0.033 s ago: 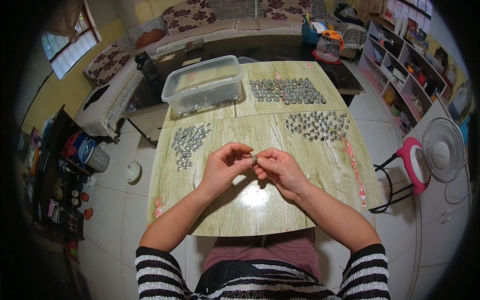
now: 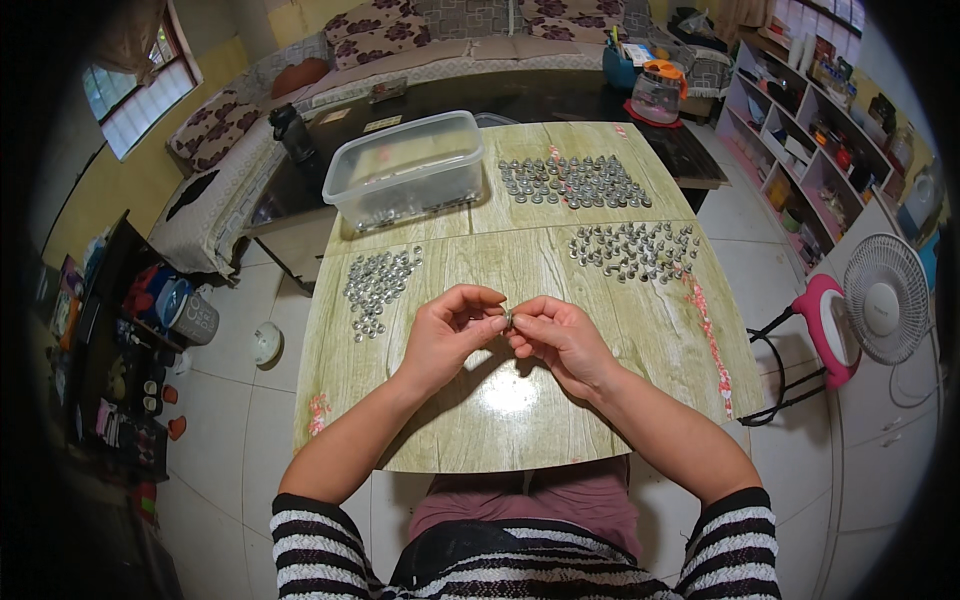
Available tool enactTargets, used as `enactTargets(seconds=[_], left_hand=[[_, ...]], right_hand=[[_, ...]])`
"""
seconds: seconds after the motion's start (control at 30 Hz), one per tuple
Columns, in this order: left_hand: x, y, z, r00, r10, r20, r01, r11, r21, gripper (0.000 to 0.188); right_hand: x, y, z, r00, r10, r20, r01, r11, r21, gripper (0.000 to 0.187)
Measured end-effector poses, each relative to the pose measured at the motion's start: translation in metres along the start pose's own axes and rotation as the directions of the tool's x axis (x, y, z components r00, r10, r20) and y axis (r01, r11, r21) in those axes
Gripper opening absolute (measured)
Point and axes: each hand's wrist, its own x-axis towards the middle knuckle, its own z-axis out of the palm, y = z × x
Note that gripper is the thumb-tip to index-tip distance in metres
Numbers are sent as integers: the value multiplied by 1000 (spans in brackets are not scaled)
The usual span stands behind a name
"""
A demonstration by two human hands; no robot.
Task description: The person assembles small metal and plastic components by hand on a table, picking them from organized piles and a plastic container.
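Over the middle of the wooden-patterned table (image 2: 480, 275), my left hand (image 2: 450, 330) and my right hand (image 2: 565, 345) meet fingertip to fingertip. Both pinch a small round metal piece (image 2: 509, 318), largely covered by the fingers. To the left of my left hand lies a loose group of shiny round metal caps (image 2: 378, 285). Beyond my right hand stand many small metal pieces with pointed stems (image 2: 635, 252). Farther back, wider-based metal pieces with knobbed tops (image 2: 575, 183) are set in close rows.
A clear plastic tub (image 2: 405, 170) with small metal parts in its bottom stands at the table's far left. Behind is a dark table (image 2: 540, 95) with a lidded jar (image 2: 658, 92). A pink-and-white fan (image 2: 880, 300) stands at the right.
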Motion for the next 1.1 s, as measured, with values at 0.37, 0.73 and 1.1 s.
enactTargets(seconds=[0.37,0.73,1.1], left_hand=[[1,-2,-2,1000,-20,-16,19,999,-34,21],[-1,0,-1,999,36,-9,-36,999,-34,21],[-2,-1,0,998,52,-22,-52,999,-10,20]], right_hand=[[-1,-1,2,1000,3,-30,-2,1000,10,12],[0,-2,4,999,29,-33,-29,1000,-8,12],[-1,-3,5,999,25,-30,-26,1000,-7,11]])
